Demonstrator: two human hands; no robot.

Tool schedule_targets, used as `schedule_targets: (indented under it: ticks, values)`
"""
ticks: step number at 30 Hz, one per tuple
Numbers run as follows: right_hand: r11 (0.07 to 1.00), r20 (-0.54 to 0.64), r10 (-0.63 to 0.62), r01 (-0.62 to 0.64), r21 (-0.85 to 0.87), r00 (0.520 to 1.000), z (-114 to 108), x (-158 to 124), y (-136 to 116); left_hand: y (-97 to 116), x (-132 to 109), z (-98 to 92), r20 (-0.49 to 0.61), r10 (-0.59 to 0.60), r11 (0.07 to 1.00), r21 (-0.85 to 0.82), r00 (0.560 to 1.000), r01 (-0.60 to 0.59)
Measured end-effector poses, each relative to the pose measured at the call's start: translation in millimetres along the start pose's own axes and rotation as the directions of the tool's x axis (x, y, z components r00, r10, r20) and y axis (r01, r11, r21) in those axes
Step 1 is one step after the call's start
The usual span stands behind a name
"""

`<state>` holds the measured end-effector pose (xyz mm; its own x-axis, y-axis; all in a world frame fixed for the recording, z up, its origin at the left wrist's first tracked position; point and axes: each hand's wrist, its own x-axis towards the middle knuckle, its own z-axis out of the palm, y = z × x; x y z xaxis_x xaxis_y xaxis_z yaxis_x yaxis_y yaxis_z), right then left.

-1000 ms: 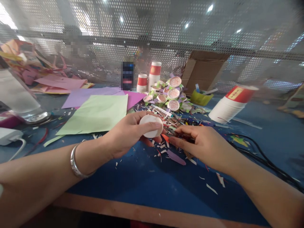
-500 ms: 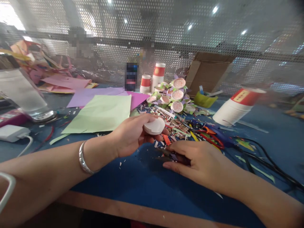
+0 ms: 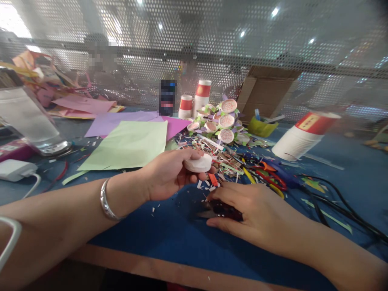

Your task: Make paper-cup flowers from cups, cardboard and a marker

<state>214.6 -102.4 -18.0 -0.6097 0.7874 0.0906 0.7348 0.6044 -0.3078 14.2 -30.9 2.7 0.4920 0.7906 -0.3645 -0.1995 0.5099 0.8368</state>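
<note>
- We see the left hand [image 3: 165, 176] closed on a white round disc [image 3: 198, 163], pinched flat between thumb and fingertips above the desk [image 3: 169, 238], near centre.
- The right hand [image 3: 251, 214] lies palm down at five o'clock of the disc, fingers curled around what look like dark scissors [image 3: 222, 210]; they are too shadowed to be sure.
- We judge this a gripping step: the tool needs to be seated firmly in the fingers and the disc held steady.
- The blue desk is littered with paper scraps [image 3: 224, 159]. There is green paper [image 3: 127, 145] at ten o'clock, decorated rounds [image 3: 226, 121] at twelve, and toppled cups [image 3: 298, 137] at two.
- A perforated screen [image 3: 212, 48] closes the far side.
</note>
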Motion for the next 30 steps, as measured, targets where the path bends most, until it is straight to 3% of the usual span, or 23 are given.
schedule_targets:
  ticks: [8,18,22,26,30]
  values:
    - [0.998,-0.005,-0.013,0.012,-0.058,1.0,0.3,-0.1,-0.3,0.2,0.4,-1.8,0.049,-0.013,1.0,-0.007,0.999,0.013]
    - [0.993,-0.099,-0.06,0.049,-0.11,0.993,-2.4,-3.0,0.1,0.4,-1.3,3.3,0.018,-0.014,0.999,-0.034,1.0,0.015]
    - [0.994,-0.227,-0.023,-0.001,-0.107,0.974,-3.6,-1.7,2.2,-3.4,-2.2,1.8,0.058,0.066,0.997,0.036,0.996,-0.068]
    - [0.999,-0.398,-0.012,-0.008,-0.049,0.917,-5.9,-1.3,1.8,-7.6,-3.1,0.7,0.1,0.155,0.982,0.095,0.983,-0.164]
    - [0.997,-0.449,0.082,-0.067,0.049,0.89,-9.8,-0.2,-0.7,-10.0,-6.4,2.2,0.184,0.261,0.936,0.19,0.948,-0.295]
